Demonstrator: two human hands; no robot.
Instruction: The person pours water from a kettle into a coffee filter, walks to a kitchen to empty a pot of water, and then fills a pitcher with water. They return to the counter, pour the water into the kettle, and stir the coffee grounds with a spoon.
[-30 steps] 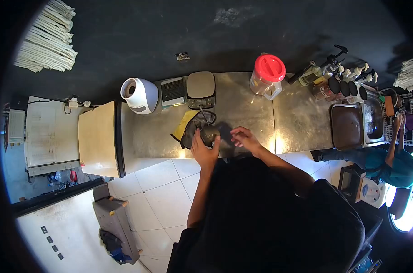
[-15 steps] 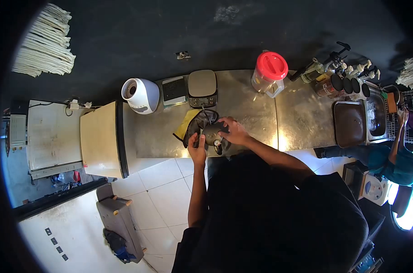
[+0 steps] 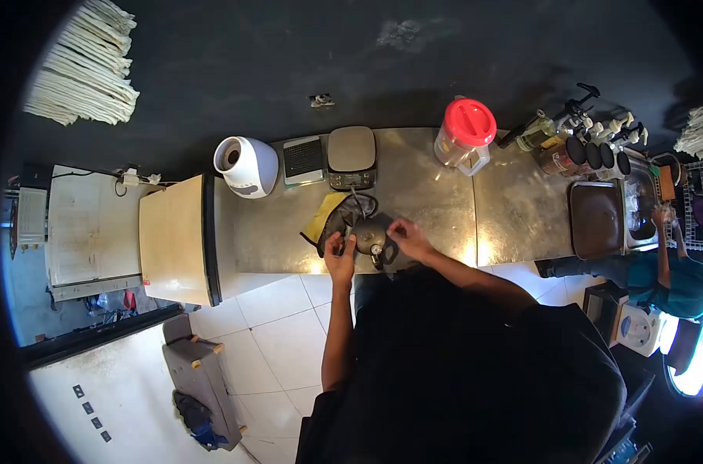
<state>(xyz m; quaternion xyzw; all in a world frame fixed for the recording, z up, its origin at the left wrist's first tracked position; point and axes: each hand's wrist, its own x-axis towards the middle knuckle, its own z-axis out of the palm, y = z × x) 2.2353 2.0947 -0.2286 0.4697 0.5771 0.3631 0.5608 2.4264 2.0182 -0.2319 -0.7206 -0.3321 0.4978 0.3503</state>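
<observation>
A dark, round metal kettle [image 3: 367,233] with a thin spout at its far side stands near the counter's front edge. A small round dial thermometer [image 3: 377,250] shows at its near side. Bunched against the kettle's left is a yellow and dark cloth [image 3: 318,224]. My left hand [image 3: 340,259] is at the kettle's left edge, thumb and fingers closed on the cloth's dark near part. On the other side, my right hand [image 3: 411,238] has its fingertips pinched together beside the kettle's right edge, over something dark; I cannot tell what it holds.
Behind the kettle sit a scale [image 3: 352,155], a dark gridded device [image 3: 303,159] and a white rounded appliance [image 3: 247,167]. A red-lidded pitcher [image 3: 467,135] stands right. Farther right are pump bottles [image 3: 579,116], a brown tray [image 3: 595,219] and a person [image 3: 661,282] at the sink [image 3: 640,203].
My right hand has drawn away from the top of the kettle to its right side, fingers now pinched. The left hand stays by the cloth. The camera view has shifted slightly.
</observation>
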